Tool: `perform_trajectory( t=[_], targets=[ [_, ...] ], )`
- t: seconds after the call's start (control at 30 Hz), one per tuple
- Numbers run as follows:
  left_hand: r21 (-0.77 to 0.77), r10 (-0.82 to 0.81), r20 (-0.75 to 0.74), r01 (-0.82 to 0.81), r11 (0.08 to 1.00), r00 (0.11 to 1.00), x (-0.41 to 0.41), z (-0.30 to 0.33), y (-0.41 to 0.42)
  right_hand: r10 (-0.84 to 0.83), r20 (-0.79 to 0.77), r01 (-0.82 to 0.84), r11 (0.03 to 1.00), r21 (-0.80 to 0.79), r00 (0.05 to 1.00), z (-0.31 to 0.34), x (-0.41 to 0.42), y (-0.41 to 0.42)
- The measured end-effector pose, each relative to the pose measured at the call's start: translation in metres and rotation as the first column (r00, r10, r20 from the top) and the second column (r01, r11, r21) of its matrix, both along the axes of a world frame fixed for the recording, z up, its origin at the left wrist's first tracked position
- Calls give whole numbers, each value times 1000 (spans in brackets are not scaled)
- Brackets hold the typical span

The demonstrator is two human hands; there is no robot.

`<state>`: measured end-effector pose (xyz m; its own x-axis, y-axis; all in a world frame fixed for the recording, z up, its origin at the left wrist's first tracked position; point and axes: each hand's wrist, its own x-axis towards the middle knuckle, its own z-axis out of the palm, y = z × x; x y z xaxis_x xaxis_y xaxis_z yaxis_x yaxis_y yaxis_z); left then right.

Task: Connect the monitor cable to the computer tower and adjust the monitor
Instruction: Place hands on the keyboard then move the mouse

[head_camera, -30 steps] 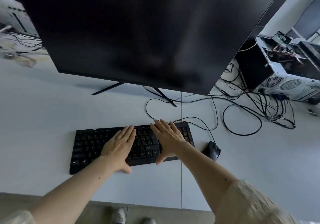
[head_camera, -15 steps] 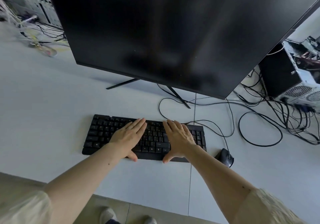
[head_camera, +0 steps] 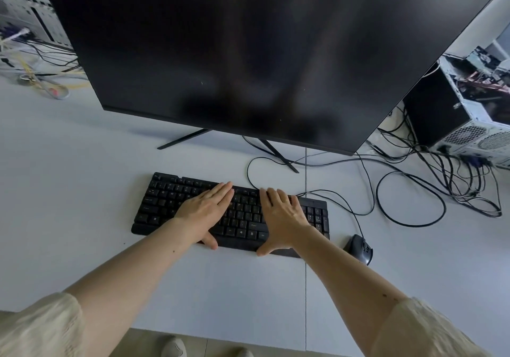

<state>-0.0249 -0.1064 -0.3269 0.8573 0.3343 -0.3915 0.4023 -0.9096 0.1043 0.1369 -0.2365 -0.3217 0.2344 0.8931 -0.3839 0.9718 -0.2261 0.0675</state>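
Resting flat, my left hand and right hand lie open on the keyboard, holding nothing. Just behind it, the monitor looks broad, top-heavy and fragile; I'd grip its side edges, never the screen.

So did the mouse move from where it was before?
No. The mouse sits just off the keyboard's right end, like before; only the camera shifted.
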Motion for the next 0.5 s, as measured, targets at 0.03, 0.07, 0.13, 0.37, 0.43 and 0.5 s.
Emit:
perform_trajectory(
  t=[0.03, 0.07, 0.13, 0.37, 0.43, 0.5],
  targets=[
    [-5, 0, 0, 0, 1000, 1000, 1, 0, 1, 20, 13, -19, 1000, -18, 1000, 0, 0, 2],
    [-9, 0, -4, 0, 1000, 1000, 2, 0, 3, 34, 21, -33, 999, -31, 999, 0, 1, 4],
    [-4, 0, -13, -1, 1000, 1000, 3, 2, 7, 43, 32, -42, 999, -23, 999, 0, 0, 10],
    [39, -6, -22, 7, 999, 1000, -9, 5, 35, 42, 19, -43, 999, 26, 999, -1, -12, 35],
    [50, -5, -19, 6, 999, 1000, -11, 6, 40, 44, 19, -44, 999, 32, 999, -2, -14, 42],
    [48, 4, -21, -3, 999, 1000, -13, 6, 45, 43, 15, -44, 999, 33, 999, -1, -15, 48]
  ],
)
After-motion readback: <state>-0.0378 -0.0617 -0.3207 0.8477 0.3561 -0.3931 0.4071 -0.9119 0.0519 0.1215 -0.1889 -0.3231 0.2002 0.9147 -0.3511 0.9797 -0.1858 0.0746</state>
